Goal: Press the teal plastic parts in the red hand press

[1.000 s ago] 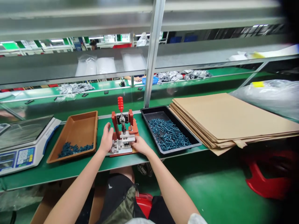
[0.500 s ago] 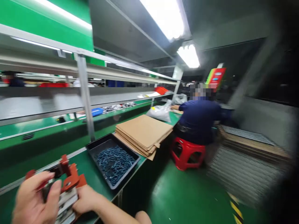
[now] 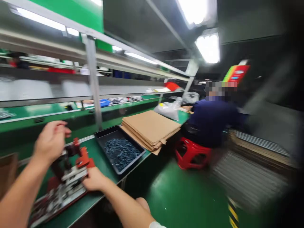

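A metal fixture (image 3: 71,186) with orange-red blocks and a long base lies on the green bench at the lower left. My left hand (image 3: 51,139) is raised just above its far end. Its fingers are curled closed, with a bit of red showing among them that I cannot make out. Against the fixture's right side sits my right hand (image 3: 95,180), gripping it beside an orange-red block (image 3: 83,158); most of those fingers are hidden behind it. A black tray (image 3: 120,150) holding many small dark-blue screw-like pieces stands to the right of the fixture.
Stacked brown cardboard sheets (image 3: 152,128) lie beyond the tray, then a clear plastic bag (image 3: 167,110). A person in dark blue (image 3: 212,122) sits on a red stool (image 3: 193,155). A metal post (image 3: 93,82) carries shelves. A cardboard box (image 3: 8,171) is at far left.
My left hand has risen away from the fixture's top, with its fingers curling in. My right hand stays against the fixture. The view has shifted, showing more of the fixture's base.
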`<state>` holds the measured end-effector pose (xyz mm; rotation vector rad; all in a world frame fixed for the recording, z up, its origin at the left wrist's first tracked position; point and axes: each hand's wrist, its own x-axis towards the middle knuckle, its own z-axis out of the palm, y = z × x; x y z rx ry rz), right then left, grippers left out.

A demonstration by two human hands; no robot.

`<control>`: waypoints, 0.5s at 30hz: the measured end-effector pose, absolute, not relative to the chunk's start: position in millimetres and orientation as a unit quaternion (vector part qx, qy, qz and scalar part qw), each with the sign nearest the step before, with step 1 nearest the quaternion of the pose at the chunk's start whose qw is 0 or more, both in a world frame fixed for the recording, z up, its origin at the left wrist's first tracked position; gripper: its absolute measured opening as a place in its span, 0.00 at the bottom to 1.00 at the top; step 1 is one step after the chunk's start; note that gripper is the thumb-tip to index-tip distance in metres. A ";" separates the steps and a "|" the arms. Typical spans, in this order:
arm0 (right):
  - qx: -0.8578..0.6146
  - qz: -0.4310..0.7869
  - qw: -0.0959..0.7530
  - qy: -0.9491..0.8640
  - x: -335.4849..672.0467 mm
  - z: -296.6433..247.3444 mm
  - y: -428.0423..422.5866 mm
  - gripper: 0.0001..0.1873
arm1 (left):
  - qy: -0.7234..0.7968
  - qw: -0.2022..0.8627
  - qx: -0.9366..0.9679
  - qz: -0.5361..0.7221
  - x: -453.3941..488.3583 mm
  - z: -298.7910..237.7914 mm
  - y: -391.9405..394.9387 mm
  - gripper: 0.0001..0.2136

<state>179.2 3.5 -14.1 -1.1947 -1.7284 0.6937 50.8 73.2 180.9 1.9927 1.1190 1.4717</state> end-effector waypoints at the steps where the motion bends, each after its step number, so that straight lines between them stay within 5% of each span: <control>1: -0.462 0.287 0.452 -0.707 171.7 -18.2 0.5 0.21 | 0.415 0.235 0.702 0.529 44.1 181.2 68.3 0.14; 9: -0.466 0.278 0.489 -0.683 167.5 -46.5 -3.9 0.22 | 0.467 0.007 0.727 0.503 -21.0 83.2 15.1 0.24; 15: -0.480 0.258 0.498 -0.674 155.8 -51.3 -5.9 0.23 | 0.539 0.190 0.753 0.326 -63.0 -31.4 16.2 0.19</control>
